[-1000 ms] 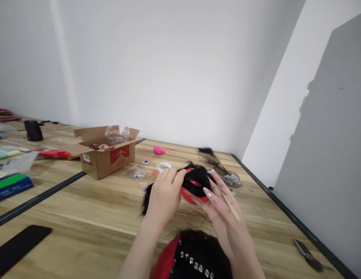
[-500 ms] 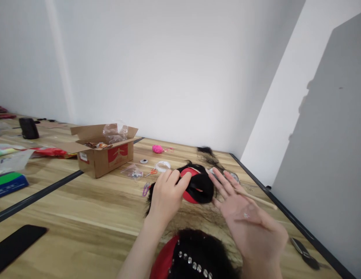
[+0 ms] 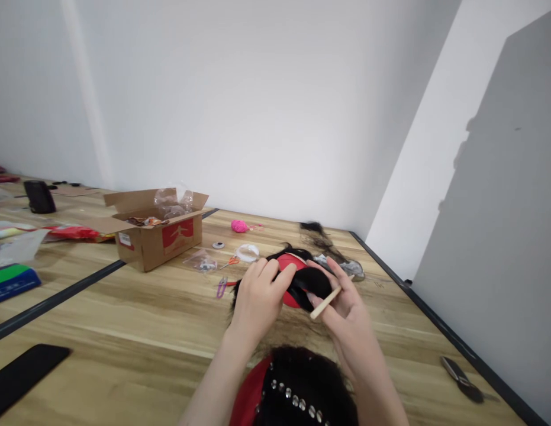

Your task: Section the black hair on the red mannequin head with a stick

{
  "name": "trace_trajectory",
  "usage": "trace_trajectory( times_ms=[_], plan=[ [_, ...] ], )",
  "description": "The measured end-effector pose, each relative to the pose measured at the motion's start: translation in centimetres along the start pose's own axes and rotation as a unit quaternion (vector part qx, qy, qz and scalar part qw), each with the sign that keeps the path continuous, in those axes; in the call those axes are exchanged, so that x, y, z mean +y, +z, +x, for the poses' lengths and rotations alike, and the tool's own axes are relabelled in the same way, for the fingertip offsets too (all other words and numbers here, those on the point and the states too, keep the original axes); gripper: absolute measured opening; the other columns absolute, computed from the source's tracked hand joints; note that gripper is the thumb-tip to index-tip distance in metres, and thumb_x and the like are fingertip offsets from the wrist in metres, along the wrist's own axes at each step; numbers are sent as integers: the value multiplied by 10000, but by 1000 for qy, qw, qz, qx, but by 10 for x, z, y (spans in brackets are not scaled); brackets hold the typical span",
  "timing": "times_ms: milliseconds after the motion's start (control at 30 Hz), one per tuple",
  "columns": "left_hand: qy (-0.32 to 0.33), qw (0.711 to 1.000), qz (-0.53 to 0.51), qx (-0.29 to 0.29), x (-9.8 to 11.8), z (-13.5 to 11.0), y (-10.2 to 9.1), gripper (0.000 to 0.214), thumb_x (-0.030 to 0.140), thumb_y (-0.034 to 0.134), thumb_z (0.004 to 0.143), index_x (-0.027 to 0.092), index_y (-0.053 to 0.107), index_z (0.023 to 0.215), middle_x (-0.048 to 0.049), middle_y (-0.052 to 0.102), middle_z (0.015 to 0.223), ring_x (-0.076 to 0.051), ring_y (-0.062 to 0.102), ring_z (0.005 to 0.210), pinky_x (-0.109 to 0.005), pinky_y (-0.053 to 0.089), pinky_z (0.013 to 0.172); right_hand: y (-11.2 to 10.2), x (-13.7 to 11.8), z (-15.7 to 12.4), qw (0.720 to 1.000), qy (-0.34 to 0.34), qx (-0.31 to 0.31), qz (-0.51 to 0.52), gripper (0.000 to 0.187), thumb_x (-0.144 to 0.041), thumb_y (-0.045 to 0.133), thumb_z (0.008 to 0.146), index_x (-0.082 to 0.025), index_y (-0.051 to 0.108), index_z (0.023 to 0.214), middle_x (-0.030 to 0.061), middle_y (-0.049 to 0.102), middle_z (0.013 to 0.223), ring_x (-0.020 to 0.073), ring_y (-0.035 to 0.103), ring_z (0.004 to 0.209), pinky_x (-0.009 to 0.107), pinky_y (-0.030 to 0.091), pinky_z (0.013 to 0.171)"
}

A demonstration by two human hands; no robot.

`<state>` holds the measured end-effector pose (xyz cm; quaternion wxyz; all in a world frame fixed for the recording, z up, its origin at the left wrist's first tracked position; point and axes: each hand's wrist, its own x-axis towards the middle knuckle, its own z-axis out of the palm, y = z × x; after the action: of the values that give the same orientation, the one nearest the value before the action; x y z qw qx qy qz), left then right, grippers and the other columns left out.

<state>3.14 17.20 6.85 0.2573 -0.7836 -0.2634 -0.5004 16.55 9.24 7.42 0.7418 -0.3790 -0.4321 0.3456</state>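
Observation:
A round red piece (image 3: 287, 262) with black hair on it sits above the wooden table in front of me. My left hand (image 3: 260, 296) is closed on its left side, thumb and fingers pressing on the black hair. At the right, the fingers of my right hand (image 3: 348, 305) curl around a smooth loop of black hair (image 3: 317, 279). A pale wooden stick (image 3: 326, 303) lies across those right fingers, slanting down to the left. Some right fingertips are hidden behind the loop. Close below me is a red and black hairy object (image 3: 311, 384) with a row of clear rhinestones.
An open cardboard box (image 3: 155, 242) stands left of centre. Near it lie a pink yarn bundle (image 3: 238, 226), white ring-shaped roll (image 3: 247, 253), orange-handled scissors (image 3: 233, 261) and purple clip (image 3: 221, 287). Loose black hair (image 3: 317, 234) lies behind, a folding knife-like tool (image 3: 461, 378) right, a phone-like slab (image 3: 29, 376) left.
My right hand has turned from flat and spread to curled around the hair loop, bringing the wooden stick across in front. My left hand keeps its hold. The view shifted slightly.

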Motion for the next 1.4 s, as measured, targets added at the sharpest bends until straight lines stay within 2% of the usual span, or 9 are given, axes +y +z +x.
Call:
trace_trajectory(
  times_ms=[167,367,600,733,867,967,1067,1267,1400],
  plan=[
    [-7,1000,-12,4,3,1,-1,341,50,350,949,162,642,1083,-66,562,778,-225,473,743,-316,389,642,-3,2,3,999,-13,-4,-49,687,-260,763,743,-259,475,1366,119,659,1278,262,666,1134,464,525,1009],
    [-11,998,-54,13,8,0,-1,344,23,347,916,162,599,1104,-65,595,802,-226,518,759,-313,434,663,-2,5,3,985,-91,59,-136,760,-182,703,670,-248,460,1387,102,693,1145,266,674,1073,422,575,885],
    [-28,993,-115,15,11,-1,2,372,5,375,841,157,510,1152,-73,671,919,-227,599,812,-326,491,708,-6,6,1,928,-155,100,-324,808,-145,619,637,-266,450,1419,50,717,1057,278,676,1006,461,506,917],
    [-38,989,-144,5,13,-2,4,424,-10,395,794,174,504,1160,-70,685,953,-226,620,843,-339,504,742,-7,6,0,897,-154,139,-390,696,-163,594,639,-264,552,1326,35,723,991,271,678,894,460,491,872],
    [-53,982,-177,-23,17,-2,4,471,-25,413,731,174,519,1145,-64,675,934,-232,630,860,-347,520,756,-6,5,0,892,-215,185,-353,563,-179,627,656,-221,615,1218,52,703,943,259,662,880,422,500,839],
    [-68,975,-205,-49,21,-1,3,498,-24,433,687,167,528,1138,-78,668,969,-242,635,876,-362,539,769,-7,5,2,905,-240,193,-292,436,-188,619,691,-195,650,1126,64,693,918,240,660,856,379,522,783],
    [-79,966,-233,-77,24,-1,2,534,-25,441,673,167,532,1164,-86,671,1001,-250,642,904,-382,549,790,-12,6,5,904,-252,185,-293,338,-184,613,698,-199,686,1027,74,713,972,246,672,899,376,530,792],
    [-102,942,-296,-123,23,0,-3,564,-12,460,660,183,545,1183,-87,673,1048,-259,643,969,-410,547,846,-23,7,7,905,-243,143,-319,325,-138,582,644,-219,711,931,42,733,921,235,680,837,345,533,733],
    [-105,920,-342,-159,21,2,-8,517,-14,483,642,206,579,1100,-43,701,1024,-215,670,923,-343,552,836,-17,4,3,905,-233,147,-324,327,-118,555,655,-223,703,927,38,726,925,240,672,866,359,518,758]
  ],
)
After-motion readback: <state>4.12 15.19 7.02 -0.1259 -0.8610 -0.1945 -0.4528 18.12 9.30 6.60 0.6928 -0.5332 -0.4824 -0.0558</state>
